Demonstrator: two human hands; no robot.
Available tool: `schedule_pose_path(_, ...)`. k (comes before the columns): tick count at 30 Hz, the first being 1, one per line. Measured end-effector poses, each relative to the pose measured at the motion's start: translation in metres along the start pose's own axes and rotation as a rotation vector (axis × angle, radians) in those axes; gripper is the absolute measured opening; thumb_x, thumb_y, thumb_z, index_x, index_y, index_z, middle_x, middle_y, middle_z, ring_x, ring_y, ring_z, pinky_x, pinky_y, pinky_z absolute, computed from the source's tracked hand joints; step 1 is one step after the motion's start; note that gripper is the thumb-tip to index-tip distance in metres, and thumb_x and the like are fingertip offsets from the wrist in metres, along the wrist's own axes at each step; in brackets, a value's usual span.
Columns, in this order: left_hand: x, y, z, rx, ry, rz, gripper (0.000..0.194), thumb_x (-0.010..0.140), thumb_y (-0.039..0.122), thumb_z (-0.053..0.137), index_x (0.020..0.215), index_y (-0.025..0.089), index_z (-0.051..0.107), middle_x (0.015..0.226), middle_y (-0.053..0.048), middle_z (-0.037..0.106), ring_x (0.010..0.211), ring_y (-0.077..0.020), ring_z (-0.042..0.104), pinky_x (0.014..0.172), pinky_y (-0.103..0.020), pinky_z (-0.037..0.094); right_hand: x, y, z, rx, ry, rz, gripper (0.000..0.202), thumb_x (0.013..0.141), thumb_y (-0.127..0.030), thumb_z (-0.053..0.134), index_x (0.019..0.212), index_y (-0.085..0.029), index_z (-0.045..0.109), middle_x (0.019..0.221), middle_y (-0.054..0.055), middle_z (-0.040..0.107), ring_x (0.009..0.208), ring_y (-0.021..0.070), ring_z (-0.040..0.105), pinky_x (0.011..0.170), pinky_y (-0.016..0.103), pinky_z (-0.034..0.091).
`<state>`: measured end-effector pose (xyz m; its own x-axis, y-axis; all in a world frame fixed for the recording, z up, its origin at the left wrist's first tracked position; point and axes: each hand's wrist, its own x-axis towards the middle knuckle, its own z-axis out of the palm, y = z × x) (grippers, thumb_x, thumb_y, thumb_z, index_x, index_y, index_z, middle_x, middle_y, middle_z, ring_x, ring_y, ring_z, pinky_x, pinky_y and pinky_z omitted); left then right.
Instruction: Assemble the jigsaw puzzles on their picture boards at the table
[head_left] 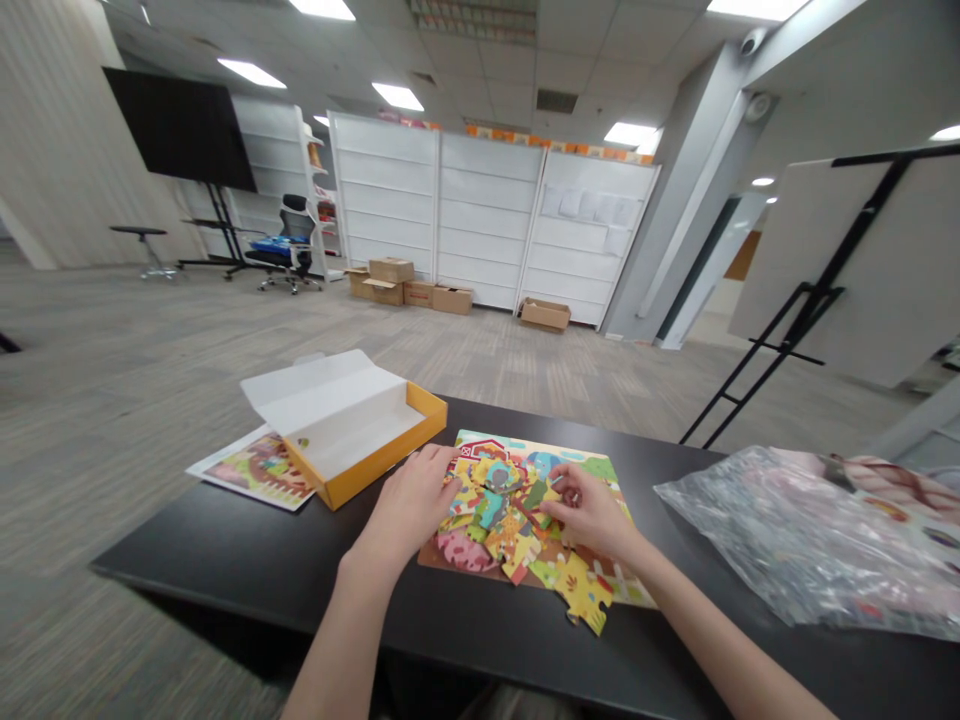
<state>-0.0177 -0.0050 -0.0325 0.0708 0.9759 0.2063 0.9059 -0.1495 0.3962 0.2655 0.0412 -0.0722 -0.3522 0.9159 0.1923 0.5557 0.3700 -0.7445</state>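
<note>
A loose pile of colourful jigsaw puzzle pieces point(517, 538) lies on a printed puzzle board point(602, 467) with a farm scene. At the pile's left side, my left hand point(420, 503) rests on the pieces with its fingers stretched out and thumb apart. My right hand point(595, 512) is over the right part of the pile, its fingers curled and thumb and index finger pinching at a puzzle piece, partly hidden by the fingers. One yellow piece point(584, 592) overhangs the board's front edge onto the black table point(480, 640).
Left of the board stands an open yellow box point(386, 458) with a white lid, beside a picture sheet point(251, 468). A clear plastic bag point(795, 540) with things inside covers the table's right. Beyond are cardboard boxes point(390, 285) and a black stand point(784, 345).
</note>
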Motion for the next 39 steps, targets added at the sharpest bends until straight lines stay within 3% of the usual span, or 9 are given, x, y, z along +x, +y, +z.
schedule_pose_path(6, 0.003, 0.034, 0.016, -0.360, 0.070, 0.169, 0.022, 0.095, 0.029, 0.052, 0.111, 0.023, 0.066, 0.117, -0.006, 0.070, 0.110, -0.0229, 0.065, 0.097, -0.036, 0.049, 0.000, -0.001, -0.015, 0.230, -0.119, -0.054, 0.031, 0.092, -0.050, 0.058, 0.103, -0.021, 0.062, 0.087, 0.002, 0.063, 0.075, 0.0160, 0.061, 0.060, 0.027, 0.050)
schedule_pose_path(9, 0.003, 0.050, 0.030, -0.627, -0.028, 0.191, 0.026, 0.089, 0.027, 0.059, 0.115, 0.021, 0.064, 0.116, -0.006, 0.070, 0.093, -0.0189, 0.070, 0.087, -0.033, 0.055, -0.004, -0.011, -0.017, 0.373, -0.219, -0.029, 0.037, 0.090, -0.052, 0.063, 0.113, -0.023, 0.062, 0.081, 0.000, 0.061, 0.071, 0.0141, 0.060, 0.058, 0.025, 0.050)
schedule_pose_path(12, 0.002, 0.059, 0.041, -0.830, -0.167, 0.202, 0.035, 0.085, 0.020, 0.061, 0.120, 0.019, 0.061, 0.103, -0.006, 0.071, 0.082, -0.0160, 0.070, 0.076, -0.029, 0.057, -0.006, -0.020, -0.017, 0.521, -0.206, 0.002, 0.042, 0.083, -0.049, 0.073, 0.114, -0.024, 0.057, 0.078, -0.002, 0.062, 0.066, 0.0119, 0.059, 0.058, 0.024, 0.051)
schedule_pose_path(15, 0.004, 0.063, 0.045, -0.908, -0.179, 0.189, 0.033, 0.083, 0.016, 0.060, 0.116, 0.017, 0.061, 0.085, -0.002, 0.069, 0.075, -0.0154, 0.070, 0.072, -0.028, 0.057, -0.007, -0.020, -0.018, 0.605, -0.226, 0.054, 0.043, 0.082, -0.045, 0.076, 0.114, -0.025, 0.055, 0.085, -0.001, 0.065, 0.063, 0.0105, 0.061, 0.053, 0.021, 0.048)
schedule_pose_path(20, 0.008, 0.065, 0.049, -0.895, -0.062, 0.151, 0.021, 0.082, 0.015, 0.058, 0.103, 0.017, 0.064, 0.082, -0.002, 0.067, 0.074, -0.0155, 0.069, 0.070, -0.027, 0.056, -0.002, -0.004, -0.025, 0.634, -0.215, 0.073, 0.053, 0.077, -0.037, 0.082, 0.121, -0.026, 0.054, 0.088, -0.001, 0.067, 0.065, 0.0121, 0.065, 0.049, 0.019, 0.045)
schedule_pose_path(24, 0.010, 0.062, 0.050, -0.794, -0.031, 0.176, 0.018, 0.085, 0.015, 0.056, 0.100, 0.018, 0.066, 0.086, -0.003, 0.071, 0.080, -0.0164, 0.069, 0.073, -0.028, 0.056, 0.005, 0.014, -0.051, 0.579, -0.005, 0.060, 0.041, 0.078, -0.041, 0.081, 0.109, -0.021, 0.063, 0.082, 0.000, 0.068, 0.068, 0.0124, 0.064, 0.059, 0.023, 0.051)
schedule_pose_path(31, 0.008, 0.051, 0.041, -0.655, 0.025, 0.221, 0.015, 0.087, 0.019, 0.057, 0.099, 0.020, 0.067, 0.098, -0.003, 0.073, 0.089, -0.0172, 0.069, 0.082, -0.030, 0.053, 0.002, 0.067, -0.112, 0.400, 0.283, 0.313, 0.052, 0.060, -0.052, 0.089, 0.094, -0.018, 0.070, 0.084, 0.007, 0.075, 0.066, 0.0168, 0.066, 0.055, 0.026, 0.053)
schedule_pose_path(34, 0.007, 0.047, 0.036, -0.569, 0.042, 0.220, 0.014, 0.087, 0.020, 0.058, 0.097, 0.021, 0.067, 0.100, -0.003, 0.074, 0.093, -0.0191, 0.068, 0.086, -0.032, 0.052, 0.001, 0.083, -0.120, 0.419, 0.274, 0.406, 0.051, 0.055, -0.047, 0.093, 0.092, -0.019, 0.071, 0.085, 0.007, 0.076, 0.068, 0.0171, 0.067, 0.056, 0.026, 0.055)
schedule_pose_path(39, 0.005, 0.044, 0.031, -0.526, 0.059, 0.241, 0.014, 0.087, 0.021, 0.060, 0.098, 0.022, 0.068, 0.103, -0.002, 0.073, 0.097, -0.0198, 0.067, 0.088, -0.032, 0.050, 0.002, 0.087, -0.112, 0.421, 0.114, 0.465, 0.050, 0.056, -0.044, 0.093, 0.092, -0.018, 0.069, 0.076, 0.003, 0.073, 0.060, 0.0125, 0.064, 0.056, 0.023, 0.055)
